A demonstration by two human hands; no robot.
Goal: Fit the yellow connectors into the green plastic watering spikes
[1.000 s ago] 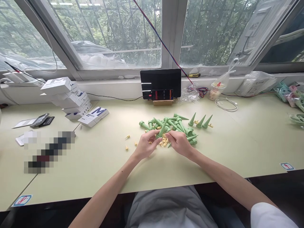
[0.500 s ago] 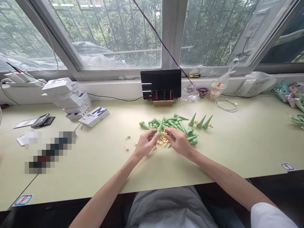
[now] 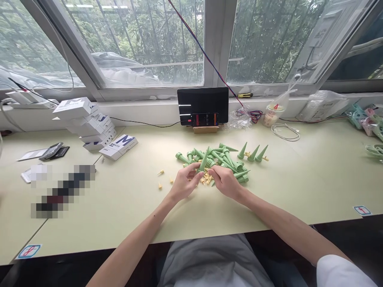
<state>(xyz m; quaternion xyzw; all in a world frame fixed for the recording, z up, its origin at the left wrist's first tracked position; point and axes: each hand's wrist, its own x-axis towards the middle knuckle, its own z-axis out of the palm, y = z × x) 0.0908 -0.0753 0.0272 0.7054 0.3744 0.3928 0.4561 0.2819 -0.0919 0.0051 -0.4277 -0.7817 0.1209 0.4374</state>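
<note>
My left hand [image 3: 183, 183] pinches the base of a green cone-shaped spike [image 3: 204, 161], whose tip points up and away. My right hand [image 3: 225, 181] has its fingertips pressed together at the same base; what it pinches is too small to name. Behind both hands lies a heap of green spikes [image 3: 223, 157]. Small yellow pegs [image 3: 206, 177] are scattered under and between my hands, and a few more yellow pegs [image 3: 160, 173] lie to the left. Three green spikes with yellow pegs fitted [image 3: 253, 153] stand upright in a row at the right of the heap.
A dark tablet and a phone [image 3: 202, 107] lean at the window ledge behind the heap. White boxes [image 3: 86, 121] are stacked at the left, with a calculator [image 3: 50, 151] beside them. A white cable [image 3: 285, 131], a cup in a bag [image 3: 272, 113] and pastel plastic parts [image 3: 366, 119] sit at the right.
Half a second ago my right hand was apart from the spike over the yellow pegs; now it has come back to the spike's base. The spike stands a little more upright.
</note>
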